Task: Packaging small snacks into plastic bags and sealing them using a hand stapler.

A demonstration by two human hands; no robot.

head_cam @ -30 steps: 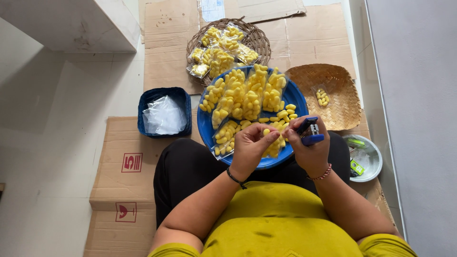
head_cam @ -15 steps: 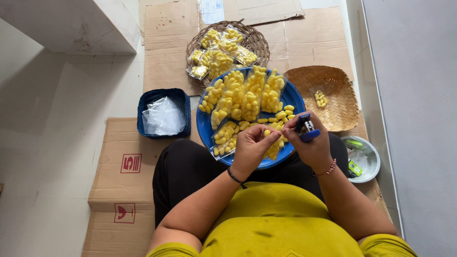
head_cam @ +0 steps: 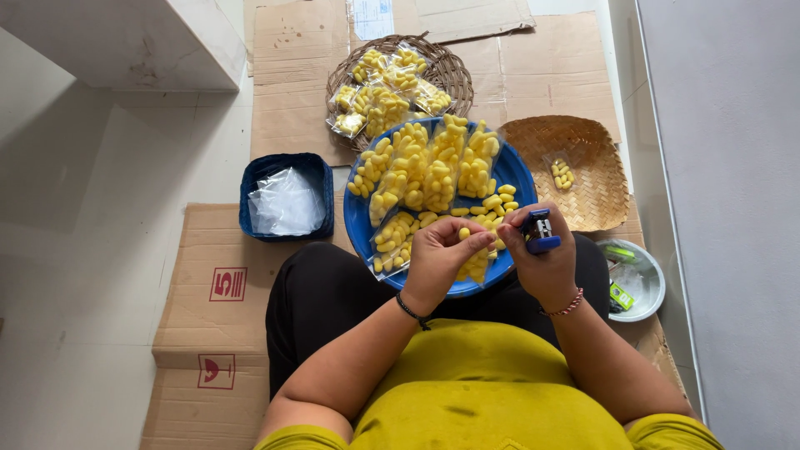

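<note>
I sit on the floor with a round blue tray (head_cam: 357, 218) on my lap, full of yellow snack pieces and several filled clear bags (head_cam: 425, 162). My left hand (head_cam: 442, 254) pinches the top of a small clear bag of yellow snacks (head_cam: 475, 265) over the tray's near edge. My right hand (head_cam: 542, 250) grips a small blue stapler (head_cam: 540, 232) right beside that bag's top. The two hands almost touch.
A round wicker basket (head_cam: 446, 71) with several packed bags lies beyond the tray. A square woven tray (head_cam: 596, 179) with a few loose pieces sits at the right. A blue tub of clear plastic bags (head_cam: 286, 200) stands at the left, a small white bowl (head_cam: 646, 283) at my right. Flattened cardboard covers the floor.
My hands stay together over the tray's near edge; the stapler hand has shifted slightly toward the bag held by my left hand. Nothing else moved.
</note>
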